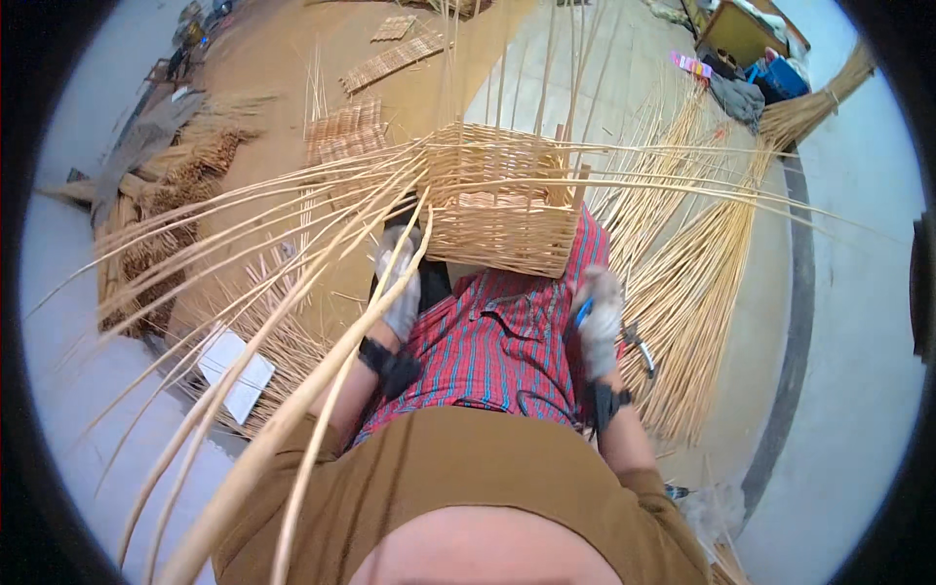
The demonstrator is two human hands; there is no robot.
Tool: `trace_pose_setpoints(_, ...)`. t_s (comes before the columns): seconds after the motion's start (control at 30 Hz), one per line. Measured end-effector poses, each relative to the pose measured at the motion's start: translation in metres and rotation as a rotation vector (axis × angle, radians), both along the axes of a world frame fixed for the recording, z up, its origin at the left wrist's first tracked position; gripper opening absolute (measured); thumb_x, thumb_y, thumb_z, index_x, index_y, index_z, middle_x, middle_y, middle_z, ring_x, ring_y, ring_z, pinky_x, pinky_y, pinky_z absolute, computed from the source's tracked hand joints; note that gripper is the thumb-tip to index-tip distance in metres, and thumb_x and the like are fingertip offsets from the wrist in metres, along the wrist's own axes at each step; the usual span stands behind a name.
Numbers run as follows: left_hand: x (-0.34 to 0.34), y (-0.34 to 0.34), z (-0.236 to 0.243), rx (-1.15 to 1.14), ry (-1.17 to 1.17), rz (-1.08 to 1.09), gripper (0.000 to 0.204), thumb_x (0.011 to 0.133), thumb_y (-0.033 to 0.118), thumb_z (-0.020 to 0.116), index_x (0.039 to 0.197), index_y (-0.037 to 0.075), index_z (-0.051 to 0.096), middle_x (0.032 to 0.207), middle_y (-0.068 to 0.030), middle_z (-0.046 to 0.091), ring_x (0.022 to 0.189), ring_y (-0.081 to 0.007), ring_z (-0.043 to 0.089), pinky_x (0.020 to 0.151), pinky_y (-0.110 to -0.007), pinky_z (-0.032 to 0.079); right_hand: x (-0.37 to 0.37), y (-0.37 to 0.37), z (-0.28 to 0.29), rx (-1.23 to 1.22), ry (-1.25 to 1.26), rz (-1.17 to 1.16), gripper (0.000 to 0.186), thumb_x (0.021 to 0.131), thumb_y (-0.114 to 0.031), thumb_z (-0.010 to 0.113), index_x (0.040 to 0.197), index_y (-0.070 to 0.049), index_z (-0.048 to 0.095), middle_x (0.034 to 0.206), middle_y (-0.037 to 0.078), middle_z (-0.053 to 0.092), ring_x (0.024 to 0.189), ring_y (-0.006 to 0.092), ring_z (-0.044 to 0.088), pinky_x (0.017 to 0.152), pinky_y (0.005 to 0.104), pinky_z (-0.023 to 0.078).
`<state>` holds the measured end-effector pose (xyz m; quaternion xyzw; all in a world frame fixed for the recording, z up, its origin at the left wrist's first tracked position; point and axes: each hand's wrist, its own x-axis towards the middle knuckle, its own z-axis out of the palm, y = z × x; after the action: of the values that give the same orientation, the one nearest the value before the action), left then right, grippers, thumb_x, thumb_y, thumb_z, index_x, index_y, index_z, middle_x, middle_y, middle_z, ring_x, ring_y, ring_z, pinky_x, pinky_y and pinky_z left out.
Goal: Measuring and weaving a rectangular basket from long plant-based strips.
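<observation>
A half-woven wicker basket (502, 236) rests over my knees, on a red and blue striped cloth (487, 346). Long pale canes (292, 317) fan out from its left corner, and other stakes stand up or reach right. My left hand (404, 310), in a whitish glove, is just below that corner; canes cross in front of it and its fingers are partly hidden. To the right of the cloth is my right hand (602, 327), gloved, blurred and curled round a small blue object (583, 312). Both wrists wear dark bands.
Loose canes (692, 322) lie spread over the floor at my right, with red-handled cutters (639, 349) near my hand. Woven panels (395, 60) are on the floor ahead. Darker bundles (161, 229) and a white sheet (237, 373) lie left. A blue container (777, 78) stands far right.
</observation>
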<state>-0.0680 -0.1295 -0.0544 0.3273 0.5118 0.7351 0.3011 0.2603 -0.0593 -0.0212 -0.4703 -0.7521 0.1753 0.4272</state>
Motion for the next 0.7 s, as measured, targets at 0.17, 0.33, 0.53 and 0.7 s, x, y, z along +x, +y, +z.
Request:
trace_pose_setpoints(0.17,0.081,0.023,0.097,-0.169,0.565,-0.322,0.035,0.094,-0.003,0.051,0.128,0.002,0.057,0.118,-0.0158,0.061,0.083,-0.0202,0.066,0.078,-0.033,0.054,0.005,-0.044,0.047,-0.356,-0.185,0.463,0.033,0.087,-0.017,0.071,0.115,-0.003,0.063,0.107,0.017,0.067,0.098,0.0270,0.066,0.088,0.0402,0.052)
trace_pose_setpoints(0.33,0.092,0.103,0.097,-0.558,0.605,-0.474,0.035,0.100,0.019,0.048,0.131,0.003,0.056,0.119,-0.0189,0.064,0.085,-0.0260,0.070,0.081,-0.038,0.055,-0.068,0.076,0.051,-0.401,0.734,-0.018,0.032,0.089,-0.011,0.071,0.118,-0.001,0.062,0.108,0.010,0.068,0.098,0.0179,0.064,0.090,0.0312,0.050)
trace_pose_setpoints(0.53,0.095,0.157,0.061,-0.632,1.229,-0.446,0.030,0.095,0.023,0.049,0.115,0.008,0.066,0.106,-0.0212,0.070,0.100,-0.0383,0.068,0.086,-0.048,0.054,-0.097,0.114,-0.006,-0.336,0.668,0.064,0.024,0.085,-0.006,0.074,0.107,-0.003,0.065,0.090,0.004,0.068,0.085,0.0136,0.062,0.076,0.0279,0.050)
trace_pose_setpoints(0.7,0.070,0.193,0.044,-0.447,1.584,-0.652,0.031,0.094,0.025,0.048,0.111,0.009,0.069,0.111,-0.0214,0.069,0.101,-0.0374,0.068,0.086,-0.049,0.054,-0.101,0.125,-0.001,-0.348,0.429,-0.089,0.022,0.084,-0.019,0.074,0.094,-0.001,0.065,0.093,0.016,0.070,0.077,0.0222,0.066,0.070,0.0364,0.051)
